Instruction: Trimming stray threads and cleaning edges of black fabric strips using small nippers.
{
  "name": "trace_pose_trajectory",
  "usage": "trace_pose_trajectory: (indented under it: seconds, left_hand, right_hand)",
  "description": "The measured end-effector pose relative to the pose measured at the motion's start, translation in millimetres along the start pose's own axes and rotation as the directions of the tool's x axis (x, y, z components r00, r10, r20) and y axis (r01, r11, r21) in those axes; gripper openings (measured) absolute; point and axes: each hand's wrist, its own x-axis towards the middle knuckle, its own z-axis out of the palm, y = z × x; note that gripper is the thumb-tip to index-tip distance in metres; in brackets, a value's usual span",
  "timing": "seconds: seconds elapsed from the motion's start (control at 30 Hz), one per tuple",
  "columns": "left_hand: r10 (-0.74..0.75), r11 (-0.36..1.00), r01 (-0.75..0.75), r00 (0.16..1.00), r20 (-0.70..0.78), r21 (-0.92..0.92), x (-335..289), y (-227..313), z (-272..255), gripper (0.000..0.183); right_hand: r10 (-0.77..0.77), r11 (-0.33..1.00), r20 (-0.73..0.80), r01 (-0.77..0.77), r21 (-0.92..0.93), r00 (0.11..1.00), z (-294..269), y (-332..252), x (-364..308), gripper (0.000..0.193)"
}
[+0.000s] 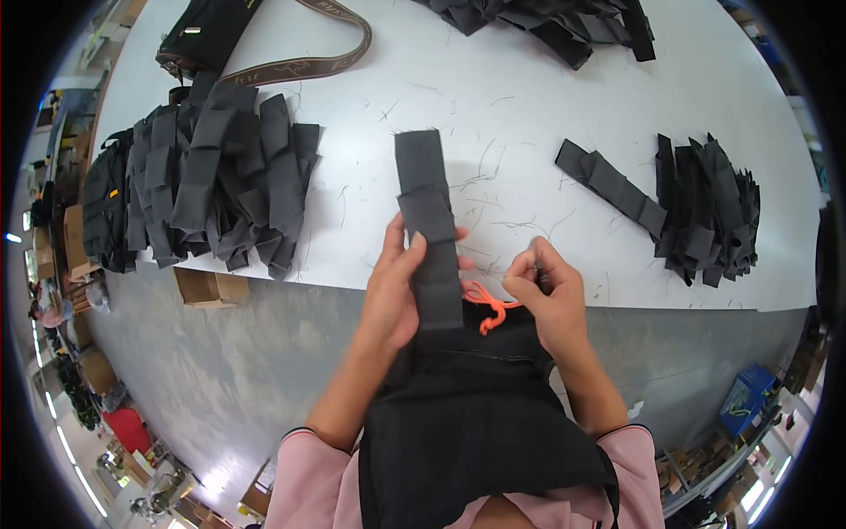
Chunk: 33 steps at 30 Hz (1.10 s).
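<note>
My left hand (389, 291) grips a long dark grey fabric strip (429, 225), thumb on top and fingertips showing past its right edge. The strip has stitched, folded sections and a frayed far end, and its near end reaches over my black apron (485, 432). To the right of it, my right hand (553, 300) is closed, thumb against the fingers. A small dark thing shows inside that hand, too hidden to name. A knotted orange cord (490, 309) runs between the strip and my right fingers.
A heap of similar grey strips (220, 167) hangs over the table's left edge. Another pile (709, 212) lies right, beside a single strip (612, 187). More strips (555, 22) lie at the far side. A black bag (207, 35) sits far left. Loose threads litter the white table (352, 229).
</note>
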Motion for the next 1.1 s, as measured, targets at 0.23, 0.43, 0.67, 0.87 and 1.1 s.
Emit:
trace_pose_trajectory:
  seconds: [0.23, 0.43, 0.67, 0.87, 1.1]
  left_hand:
    - [0.02, 1.0, -0.022, 0.998, -0.053, -0.021, 10, 9, 1, 0.04]
    - [0.058, 0.996, -0.062, 0.996, -0.065, -0.059, 9, 6, 7, 0.039]
    - [0.066, 0.997, -0.07, 0.994, -0.082, -0.041, 6, 7, 9, 0.036]
    - [0.073, 0.996, -0.078, 0.993, -0.089, -0.045, 7, 8, 6, 0.035]
    - [0.072, 0.995, -0.076, 0.996, -0.054, -0.066, 5, 10, 4, 0.036]
  right_hand:
    - [-0.378, 0.662, 0.152, 0.381, -0.646, 0.913, 11, -3, -32, 0.031]
    - [-0.447, 0.559, 0.197, 0.444, -0.7, 0.873, 21, -3, -33, 0.03]
    - [-0.488, 0.407, 0.262, 0.483, -0.776, 0.833, 22, -3, -35, 0.031]
    - [-0.581, 0.54, 0.122, 0.494, -0.682, 0.804, 20, 3, -37, 0.03]
    - [-0.485, 0.525, 0.194, 0.461, -0.716, 0.853, 22, -5, -36, 0.03]
